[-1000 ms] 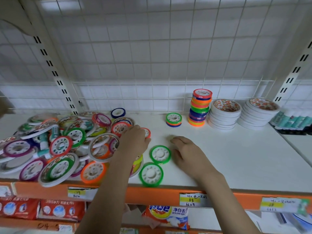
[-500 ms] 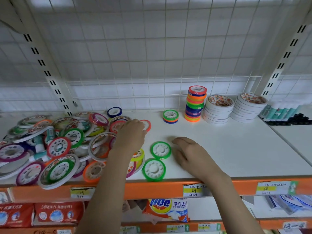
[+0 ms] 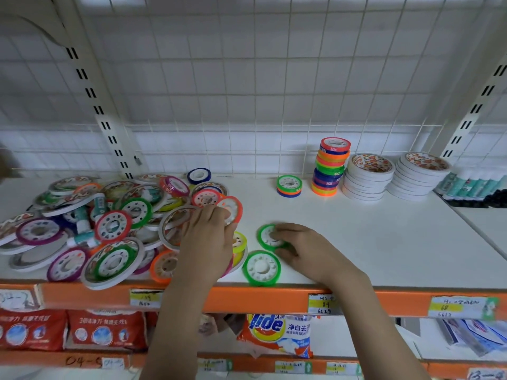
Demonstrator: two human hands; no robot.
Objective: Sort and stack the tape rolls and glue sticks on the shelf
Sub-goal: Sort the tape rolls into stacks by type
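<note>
Working at shelf front edge; open white room to our right. Left hand fingers curled on red tape roll at edge of loose pile. Right hand fingers curled over green tape roll; second green roll just beside. We count four stacks at back: two colored, two white. Glue sticks far right.

Two white tape stacks — two coloured stacks — two hands.
</note>
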